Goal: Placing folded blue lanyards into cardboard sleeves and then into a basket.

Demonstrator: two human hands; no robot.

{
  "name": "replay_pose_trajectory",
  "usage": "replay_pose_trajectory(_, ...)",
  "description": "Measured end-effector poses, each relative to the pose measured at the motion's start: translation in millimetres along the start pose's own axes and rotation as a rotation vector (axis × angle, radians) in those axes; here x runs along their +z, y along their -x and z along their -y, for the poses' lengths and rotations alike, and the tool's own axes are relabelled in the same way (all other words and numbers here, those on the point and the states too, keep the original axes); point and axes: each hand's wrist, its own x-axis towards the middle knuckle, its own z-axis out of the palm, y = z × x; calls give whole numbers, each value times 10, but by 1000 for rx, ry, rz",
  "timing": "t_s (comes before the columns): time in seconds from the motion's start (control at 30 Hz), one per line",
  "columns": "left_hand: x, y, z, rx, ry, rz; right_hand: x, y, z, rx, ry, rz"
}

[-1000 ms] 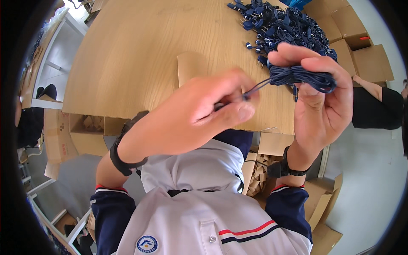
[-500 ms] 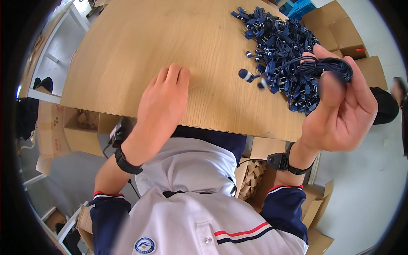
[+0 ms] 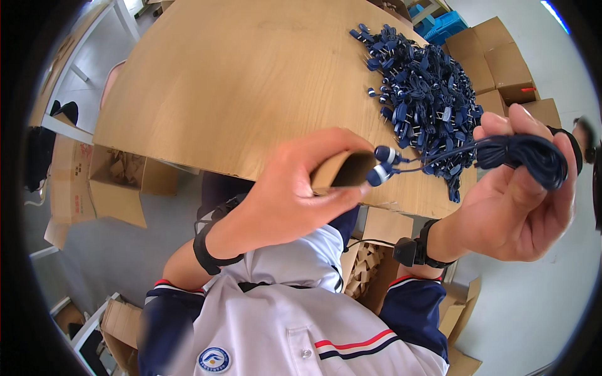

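Setting: workshop floor, grey, with a light wooden table (image 3: 238,81) filling the upper view. Cardboard boxes (image 3: 501,56) stood stacked beyond the table's far right corner; 1 open carton (image 3: 116,185) sat on the floor at the left, under the table edge. A blue crate (image 3: 448,25) showed at the top, beside the boxes.

Item 1: pile of dark blue earphones (image 3: 426,106), tangled, lying on the right part of the table, reaching close to its near edge.

Item 2: small brown cardboard sleeve (image 3: 342,170), open end facing right. Held in the left hand (image 3: 295,200), whose grip was clamped around it, thumb below and fingers over the top. It sat in front of the table's near edge, above the person's lap.

Item 3: 1 earphone set. Its 2 buds (image 3: 382,164), dark blue with white bands, were at the mouth of the sleeve, touching or just beside it. A thin cord ran right from the buds to a wound coil (image 3: 523,160).

Item 4: right hand (image 3: 514,207), palm toward the camera, grip closed on the coil, fingers curled over its top, just right of the pile.

Other: dark bands on both wrists; white shirt with navy sleeves at the lower edge.
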Motion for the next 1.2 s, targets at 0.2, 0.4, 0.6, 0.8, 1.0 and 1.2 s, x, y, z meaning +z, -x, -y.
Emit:
replay_pose_trajectory(0.2,18,85,-75,-23,30,145,-6,-48,-44,9,-170,39)
replay_pose_trajectory(0.4,30,96,-141,-28,-30,107,-114,-14,233,63,-202,228)
replay_pose_trajectory(0.6,25,89,-175,-126,17,81,-57,66,446,221,-195,280)
replay_pose_trajectory(0.8,53,32,-93,28,-88,46,-84,-40,116,-20,-168,280)
replay_pose_trajectory(1.0,40,49,-70,154,-83,204,71,-49,-268,-94,-225,148)
replay_pose_trajectory(1.2,64,63,-105,106,33,235,86,-18,-265,-114,-610,307)
